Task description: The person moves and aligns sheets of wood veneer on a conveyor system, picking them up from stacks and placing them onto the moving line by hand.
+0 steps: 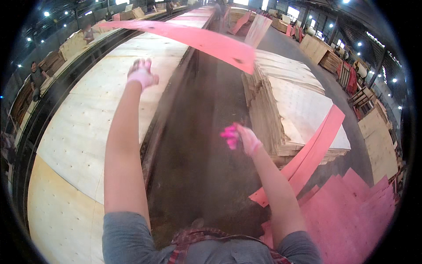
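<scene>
My left hand (143, 75) reaches forward over the long bed of pale veneer sheets (105, 103). It is open, its fingers apart and slightly bent. Beyond it, a long pink veneer strip (193, 37) hangs in the air across the bed and the aisle, with a visible gap from my fingers. My right hand (242, 139) is over the dark aisle floor, open and holding nothing, its fingertips stained bright pink. A second pink veneer strip (314, 147) slants beside the stack on the right, passing behind my right forearm.
A tall stack of pale veneer sheets (299, 103) stands right of the aisle. Overlapping pink veneer sheets (347, 215) lie at the lower right. A dark rail (151, 154) edges the bed. Across it, a co-worker (37, 79) stands at the left; another person (89, 33) is farther off.
</scene>
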`<act>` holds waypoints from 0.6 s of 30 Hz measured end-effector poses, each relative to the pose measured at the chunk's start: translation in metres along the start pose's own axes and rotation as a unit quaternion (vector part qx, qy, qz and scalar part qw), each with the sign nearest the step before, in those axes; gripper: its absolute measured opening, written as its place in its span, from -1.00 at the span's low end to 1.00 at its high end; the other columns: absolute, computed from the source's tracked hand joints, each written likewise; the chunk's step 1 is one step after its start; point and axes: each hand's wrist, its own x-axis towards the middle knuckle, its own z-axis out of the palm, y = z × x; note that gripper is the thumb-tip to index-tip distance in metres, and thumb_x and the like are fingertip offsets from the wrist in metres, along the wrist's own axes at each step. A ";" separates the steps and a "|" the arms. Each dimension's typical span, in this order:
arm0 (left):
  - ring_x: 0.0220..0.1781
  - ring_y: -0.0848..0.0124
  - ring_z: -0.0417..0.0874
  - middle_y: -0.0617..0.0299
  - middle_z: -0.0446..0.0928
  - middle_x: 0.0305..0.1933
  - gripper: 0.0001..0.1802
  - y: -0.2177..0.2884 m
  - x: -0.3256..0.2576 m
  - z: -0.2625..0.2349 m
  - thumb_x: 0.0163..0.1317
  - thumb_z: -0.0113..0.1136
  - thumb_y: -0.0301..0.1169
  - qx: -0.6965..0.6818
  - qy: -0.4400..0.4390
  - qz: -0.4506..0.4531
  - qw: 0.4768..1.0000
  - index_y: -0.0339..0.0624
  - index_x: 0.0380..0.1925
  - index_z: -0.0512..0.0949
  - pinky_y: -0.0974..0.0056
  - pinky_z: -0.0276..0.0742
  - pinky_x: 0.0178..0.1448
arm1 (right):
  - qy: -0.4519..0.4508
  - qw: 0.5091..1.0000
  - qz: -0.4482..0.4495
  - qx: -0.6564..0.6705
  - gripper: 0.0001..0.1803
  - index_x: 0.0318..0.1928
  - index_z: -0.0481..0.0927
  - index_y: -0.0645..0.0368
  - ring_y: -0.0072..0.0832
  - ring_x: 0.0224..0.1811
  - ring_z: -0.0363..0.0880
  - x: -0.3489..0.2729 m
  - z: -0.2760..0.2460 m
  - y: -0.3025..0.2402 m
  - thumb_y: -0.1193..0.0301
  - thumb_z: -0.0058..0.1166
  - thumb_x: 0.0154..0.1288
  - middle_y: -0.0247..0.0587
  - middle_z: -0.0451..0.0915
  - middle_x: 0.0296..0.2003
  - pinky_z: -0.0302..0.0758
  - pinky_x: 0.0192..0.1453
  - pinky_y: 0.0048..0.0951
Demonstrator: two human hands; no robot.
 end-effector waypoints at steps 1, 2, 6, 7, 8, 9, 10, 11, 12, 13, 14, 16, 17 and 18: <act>0.45 0.16 -0.13 0.06 -0.17 0.43 -0.04 -0.011 0.000 0.037 -0.06 0.09 0.09 0.012 -0.018 -0.003 1.000 0.02 0.33 -0.03 0.14 -0.04 0.42 | 0.027 1.000 0.014 -0.009 -0.57 -0.05 0.43 0.18 -0.49 -0.44 0.48 -0.012 -0.015 0.020 0.08 -0.21 0.34 -0.15 0.59 -0.16 0.46 -0.36 -0.43; 0.42 0.12 -0.02 0.01 -0.09 0.40 -0.04 -0.023 0.000 0.071 -0.09 0.10 0.11 -0.018 -0.098 0.007 0.995 0.00 0.31 0.01 0.16 0.04 0.39 | 0.054 0.998 0.030 -0.017 -0.58 -0.07 0.46 0.17 -0.51 -0.42 0.47 -0.028 -0.034 0.043 0.10 -0.21 0.34 -0.20 0.60 -0.16 0.43 -0.35 -0.46; 0.23 0.10 0.32 -0.07 0.28 0.18 -0.27 -0.009 -0.075 0.177 -0.15 0.16 -0.13 -0.078 -0.183 0.016 0.980 -0.16 0.10 0.32 0.19 0.26 0.27 | 0.224 0.962 0.100 0.116 -0.64 -0.11 0.45 0.17 -0.46 -0.39 0.49 -0.124 -0.120 0.140 0.17 -0.29 0.37 -0.12 0.59 -0.23 0.40 -0.44 -0.46; 0.13 0.10 0.42 -0.07 0.40 0.07 -0.28 0.003 -0.090 0.192 -0.19 0.17 -0.16 -0.097 -0.281 0.012 0.955 -0.18 0.07 0.35 0.19 0.37 0.18 | 0.270 0.951 0.082 0.129 -0.66 -0.14 0.44 0.16 -0.42 -0.44 0.49 -0.146 -0.165 0.192 0.19 -0.30 0.38 -0.12 0.58 -0.27 0.40 -0.50 -0.42; 0.05 0.11 0.50 -0.05 0.46 0.01 -0.32 -0.009 -0.110 0.247 -0.18 0.16 -0.17 -0.199 -0.267 0.007 0.943 -0.18 0.04 0.39 0.18 0.44 0.09 | 0.355 0.913 0.087 0.179 -0.66 -0.17 0.45 0.16 -0.39 -0.47 0.50 -0.179 -0.178 0.224 0.17 -0.28 0.37 -0.10 0.58 -0.31 0.41 -0.49 -0.39; 0.05 0.17 0.51 0.00 0.48 0.00 -0.38 0.004 -0.131 0.255 -0.16 0.16 -0.15 -0.173 -0.341 0.059 0.922 -0.16 -0.02 0.44 0.18 0.44 0.07 | 0.408 0.897 0.069 0.155 -0.59 -0.23 0.45 0.19 -0.41 -0.56 0.45 -0.216 -0.169 0.232 0.12 -0.33 0.37 -0.16 0.58 -0.40 0.43 -0.56 -0.28; 0.01 0.26 0.53 0.07 0.54 -0.05 -0.26 0.007 -0.157 0.271 -0.21 0.30 0.01 -0.233 -0.370 0.017 0.899 -0.19 -0.01 0.47 0.25 0.43 0.07 | 0.449 0.867 0.122 0.176 -0.60 -0.23 0.44 0.18 -0.40 -0.58 0.45 -0.242 -0.161 0.236 0.12 -0.35 0.37 -0.16 0.58 -0.43 0.42 -0.58 -0.29; 0.06 0.26 0.51 0.08 0.53 -0.01 -0.26 0.014 -0.178 0.312 -0.20 0.29 0.01 -0.230 -0.401 0.029 0.886 -0.15 0.01 0.46 0.26 0.40 0.11 | 0.495 0.831 0.170 0.190 -0.60 -0.22 0.44 0.17 -0.39 -0.60 0.44 -0.268 -0.162 0.243 0.13 -0.37 0.38 -0.15 0.57 -0.45 0.42 -0.60 -0.29; 0.04 0.27 0.52 0.09 0.54 -0.03 -0.27 0.045 -0.198 0.320 -0.19 0.28 0.00 -0.217 -0.430 0.062 0.874 -0.15 0.01 0.47 0.25 0.41 0.09 | 0.526 0.804 0.154 0.231 -0.60 -0.22 0.44 0.14 -0.38 -0.63 0.43 -0.315 -0.181 0.280 0.11 -0.36 0.37 -0.16 0.56 -0.47 0.41 -0.62 -0.30; 0.01 0.28 0.53 0.10 0.54 -0.04 -0.29 0.076 -0.216 0.325 -0.18 0.27 -0.01 -0.194 -0.459 0.099 0.861 -0.14 0.00 0.47 0.25 0.43 0.08 | 0.557 0.770 0.137 0.279 -0.61 -0.21 0.44 0.12 -0.37 -0.66 0.43 -0.358 -0.190 0.318 0.10 -0.36 0.36 -0.17 0.54 -0.50 0.41 -0.64 -0.31; -0.02 0.30 0.54 0.12 0.55 -0.06 -0.31 0.093 -0.232 0.337 -0.16 0.29 -0.01 -0.168 -0.496 0.136 0.841 -0.14 -0.01 0.48 0.25 0.44 0.04 | 0.567 0.760 0.084 0.307 -0.60 -0.21 0.44 0.13 -0.36 -0.66 0.43 -0.372 -0.177 0.336 0.09 -0.35 0.36 -0.16 0.54 -0.51 0.41 -0.64 -0.32; -0.10 0.35 0.55 0.17 0.56 -0.10 -0.34 0.114 -0.260 0.375 -0.14 0.32 -0.02 -0.164 -0.560 0.153 0.798 -0.11 -0.02 0.49 0.27 0.45 -0.05 | 0.596 0.719 -0.030 0.357 -0.58 -0.21 0.44 0.15 -0.35 -0.68 0.43 -0.401 -0.141 0.373 0.09 -0.34 0.35 -0.15 0.53 -0.53 0.41 -0.65 -0.32; -0.13 0.37 0.54 0.20 0.57 -0.12 -0.35 0.129 -0.266 0.392 -0.13 0.34 -0.03 -0.184 -0.590 0.139 0.774 -0.10 -0.02 0.49 0.27 0.45 -0.10 | 0.624 0.695 0.006 0.357 -0.58 -0.19 0.43 0.17 -0.36 -0.68 0.44 -0.410 -0.138 0.394 0.08 -0.33 0.35 -0.15 0.53 -0.53 0.41 -0.65 -0.34; -0.16 0.38 0.53 0.21 0.56 -0.12 -0.33 0.159 -0.274 0.364 -0.13 0.36 -0.03 -0.207 -0.632 0.118 0.737 -0.08 0.01 0.48 0.28 0.42 -0.14 | 0.656 0.662 0.042 0.360 -0.57 -0.17 0.43 0.19 -0.37 -0.67 0.45 -0.425 -0.139 0.414 0.08 -0.32 0.35 -0.14 0.53 -0.54 0.40 -0.66 -0.35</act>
